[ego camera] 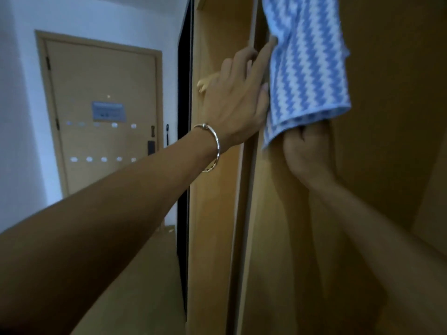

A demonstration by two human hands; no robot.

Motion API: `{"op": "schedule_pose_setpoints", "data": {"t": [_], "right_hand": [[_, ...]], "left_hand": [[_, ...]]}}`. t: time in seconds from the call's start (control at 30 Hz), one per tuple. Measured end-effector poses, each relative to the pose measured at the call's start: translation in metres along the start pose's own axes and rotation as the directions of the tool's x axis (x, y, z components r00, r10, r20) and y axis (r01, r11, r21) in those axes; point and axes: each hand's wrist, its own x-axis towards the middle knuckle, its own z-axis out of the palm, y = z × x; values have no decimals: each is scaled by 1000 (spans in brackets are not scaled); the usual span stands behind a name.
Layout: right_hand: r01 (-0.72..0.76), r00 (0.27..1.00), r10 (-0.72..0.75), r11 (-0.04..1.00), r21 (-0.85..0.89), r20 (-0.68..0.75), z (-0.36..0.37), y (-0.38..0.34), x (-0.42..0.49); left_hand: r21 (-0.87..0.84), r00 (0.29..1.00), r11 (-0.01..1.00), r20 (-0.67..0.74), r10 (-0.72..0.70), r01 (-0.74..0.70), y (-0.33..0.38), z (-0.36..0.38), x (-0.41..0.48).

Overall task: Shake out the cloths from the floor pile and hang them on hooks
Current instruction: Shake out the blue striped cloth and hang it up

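Bare left forearm reaches up from the lower left corner, a thin metal bangle (214,146) loose round its wrist. Beyond the bangle, the left hand (238,97) lies with its fingers mostly straight: the index finger runs up along the near edge of a blue-and-white zigzag cloth (307,64), and the thumb tip presses that same edge lower down. Nothing is clasped in this hand; it only touches the fabric.

To the right of that hand and lower, the right hand (307,151) comes up under the cloth's bottom hem. Its fingers go up behind the fabric and are hidden, so whether they pinch the hem cannot be told.

The cloth hangs flat between and above the two hands, against a tall wooden cabinet panel (387,117); its top runs out of view, so what it hangs from is unseen.

Well to the left of the left hand, far behind it, stands a closed wooden door (79,97) bearing a small notice (108,111).
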Motion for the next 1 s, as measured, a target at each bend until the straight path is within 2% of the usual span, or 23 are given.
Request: {"op": "schedule_pose_setpoints", "data": {"t": [0.07,0.17,0.27,0.33,0.4,0.47,0.53,0.67,0.83,1.0], "right_hand": [[121,992,-120,993,-19,49,-1,-3,-28],[275,945,-249,956,-106,212,5,-10,-62],[399,858,-309,904,-153,410,21,-35,-84],[400,796,-257,903,-157,549,38,-64,-93],[313,711,-161,944,-104,684,58,-100,-101],[239,587,-101,970,-53,803,80,-143,-116],[223,472,-123,975,17,873,101,-192,-145],[250,188,-229,952,179,955,138,-294,-225],[266,-24,-421,872,412,907,166,-427,-312],[281,-270,-576,719,636,771,165,-556,-394]], "left_hand": [[20,994,1000,103,-24,22,-4,-10,-23],[72,977,997,213,-29,14,-21,-21,-62],[117,897,991,429,-104,60,-40,-52,-106],[154,834,988,541,-110,30,-55,-83,-139],[181,782,983,606,-147,44,-67,-124,-171],[231,714,963,650,-261,142,-83,-169,-208],[298,603,909,680,-417,291,-100,-222,-251],[481,375,751,662,-649,452,-129,-336,-352],[665,155,510,518,-841,545,-122,-483,-446],[769,-36,221,302,-953,601,-90,-616,-519]]}}
